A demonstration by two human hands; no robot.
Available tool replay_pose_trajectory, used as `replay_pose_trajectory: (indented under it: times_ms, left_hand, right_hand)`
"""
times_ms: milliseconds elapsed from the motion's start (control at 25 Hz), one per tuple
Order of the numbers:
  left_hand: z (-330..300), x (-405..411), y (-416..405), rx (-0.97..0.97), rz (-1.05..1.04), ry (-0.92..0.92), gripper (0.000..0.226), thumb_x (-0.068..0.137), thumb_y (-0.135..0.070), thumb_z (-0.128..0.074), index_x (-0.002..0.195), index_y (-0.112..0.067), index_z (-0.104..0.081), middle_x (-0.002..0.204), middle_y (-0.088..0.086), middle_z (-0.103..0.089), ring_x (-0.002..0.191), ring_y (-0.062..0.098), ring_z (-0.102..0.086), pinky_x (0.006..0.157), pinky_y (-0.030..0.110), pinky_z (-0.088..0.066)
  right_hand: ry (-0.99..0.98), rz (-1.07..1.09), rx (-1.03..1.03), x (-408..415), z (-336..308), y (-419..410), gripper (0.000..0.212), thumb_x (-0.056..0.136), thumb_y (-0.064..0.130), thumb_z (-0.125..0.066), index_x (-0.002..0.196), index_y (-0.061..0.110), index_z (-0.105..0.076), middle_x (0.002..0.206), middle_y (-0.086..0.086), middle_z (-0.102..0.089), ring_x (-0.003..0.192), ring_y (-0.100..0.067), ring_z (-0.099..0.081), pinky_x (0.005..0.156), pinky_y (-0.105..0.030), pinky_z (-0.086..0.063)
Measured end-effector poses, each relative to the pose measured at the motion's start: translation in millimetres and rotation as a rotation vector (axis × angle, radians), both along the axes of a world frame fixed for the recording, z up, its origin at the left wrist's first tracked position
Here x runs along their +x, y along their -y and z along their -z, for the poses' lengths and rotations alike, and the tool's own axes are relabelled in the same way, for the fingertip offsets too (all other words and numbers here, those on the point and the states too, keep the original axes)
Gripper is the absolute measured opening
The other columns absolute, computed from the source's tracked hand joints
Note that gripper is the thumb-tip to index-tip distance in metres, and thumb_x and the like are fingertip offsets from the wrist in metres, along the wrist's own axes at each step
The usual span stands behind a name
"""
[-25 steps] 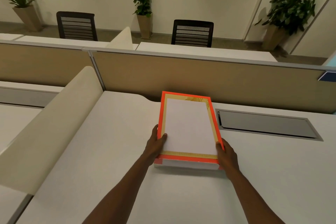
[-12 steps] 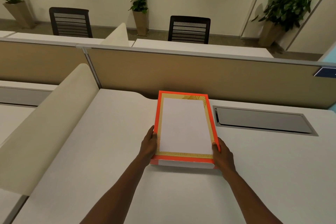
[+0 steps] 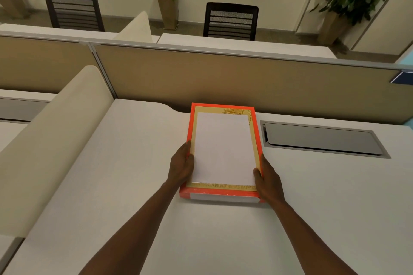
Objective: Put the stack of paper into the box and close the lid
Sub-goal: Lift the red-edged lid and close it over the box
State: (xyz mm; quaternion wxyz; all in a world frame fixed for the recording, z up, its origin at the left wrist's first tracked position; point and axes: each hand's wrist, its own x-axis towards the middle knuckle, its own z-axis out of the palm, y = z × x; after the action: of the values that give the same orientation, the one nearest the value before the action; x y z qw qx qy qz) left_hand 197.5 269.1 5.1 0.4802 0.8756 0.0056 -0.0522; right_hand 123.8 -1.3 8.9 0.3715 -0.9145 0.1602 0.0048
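Matt white paper (image 3: 223, 149) lies in a smooth orange cardboard box (image 3: 223, 193) on a matt laminate desk (image 3: 111, 174).

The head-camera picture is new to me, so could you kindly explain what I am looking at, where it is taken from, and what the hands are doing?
There is no machine here: a person works with two bare hands, and the picture comes from a wide-angle camera worn on their head, looking forward and down. That is why both forearms reach in from the bottom edge.

On the white desk lies an orange box with a gold inner border. A white stack of paper sits on top of it, inside the orange edge. The left hand grips the box's left side, and the right hand grips its right side near the front corner. I cannot tell from this view whether a lid is present.

To the right of the box is a grey cable hatch set into the desk. Behind stand a tan partition, chairs and potted plants.
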Motion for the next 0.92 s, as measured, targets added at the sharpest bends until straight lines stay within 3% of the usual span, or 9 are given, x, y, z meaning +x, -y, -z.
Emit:
replay_pose_trajectory:
  times_ms: [120,240,320,520,720,800,920]
  left_hand:
    - [0.9,10.6,1.3,0.090,0.035,0.009,0.060,0.104,-0.040,-0.040,0.157,-0.016,-0.025,0.157,0.009,-0.043,0.139,0.032,-0.047,0.115,0.048,-0.038]
    - [0.0,33.6,3.2,0.241,0.111,0.009,0.068,0.104,-0.044,-0.037,0.161,-0.019,-0.009,0.169,0.006,-0.014,0.152,0.034,-0.024,0.121,0.052,-0.027]
    - [-2.7,49.6,7.1,0.300,0.153,0.029,0.071,0.104,-0.042,-0.039,0.161,-0.016,-0.005,0.170,0.005,-0.006,0.154,0.032,-0.018,0.122,0.049,-0.025]
    - [-1.8,71.6,12.5,0.372,0.191,0.009,0.069,0.105,-0.032,-0.041,0.160,-0.007,-0.007,0.169,0.007,-0.014,0.149,0.032,-0.032,0.120,0.045,-0.033]
    - [-9.0,61.4,10.3,0.251,0.130,-0.008,0.072,0.104,-0.034,-0.047,0.160,-0.012,-0.009,0.168,0.007,-0.017,0.151,0.032,-0.027,0.121,0.046,-0.027]
    - [-10.8,42.9,5.1,0.115,-0.001,-0.051,0.071,0.100,-0.038,-0.053,0.159,-0.016,-0.021,0.164,0.009,-0.030,0.147,0.032,-0.036,0.119,0.051,-0.033]
    - [-1.8,-10.3,-11.3,-0.113,-0.133,-0.122,0.065,0.094,-0.036,-0.064,0.152,-0.018,-0.040,0.147,0.007,-0.056,0.121,0.023,-0.061,0.103,0.044,-0.051]
  right_hand:
    - [0.028,-0.005,-0.018,11.7,-0.1,9.5,0.059,0.101,0.032,-0.049,0.153,0.014,-0.028,0.152,-0.010,-0.044,0.135,-0.032,-0.048,0.109,-0.045,-0.041]
    - [0.004,-0.035,-0.115,32.4,1.1,13.7,0.066,0.102,0.040,-0.044,0.157,0.017,-0.016,0.164,-0.007,-0.022,0.144,-0.031,-0.035,0.113,-0.047,-0.037]
    - [-0.031,-0.077,-0.231,47.4,1.5,13.7,0.066,0.102,0.042,-0.040,0.157,0.017,-0.012,0.166,-0.004,-0.013,0.142,-0.031,-0.038,0.109,-0.047,-0.041]
    - [-0.057,-0.076,-0.368,68.8,7.6,10.8,0.061,0.103,0.038,-0.037,0.155,0.010,-0.020,0.164,-0.008,-0.021,0.121,-0.031,-0.059,0.097,-0.042,-0.054]
    - [-0.039,-0.060,-0.251,61.4,8.1,10.3,0.063,0.104,0.039,-0.039,0.157,0.013,-0.015,0.164,-0.008,-0.019,0.139,-0.033,-0.042,0.111,-0.046,-0.040]
    - [-0.024,0.056,-0.113,47.7,4.0,15.8,0.064,0.100,0.042,-0.047,0.154,0.014,-0.027,0.157,-0.012,-0.037,0.136,-0.033,-0.046,0.110,-0.048,-0.041]
    - [-0.005,0.201,-0.006,5.2,5.6,22.0,0.055,0.094,0.042,-0.059,0.142,0.015,-0.049,0.129,-0.012,-0.066,0.109,-0.030,-0.066,0.092,-0.042,-0.054]
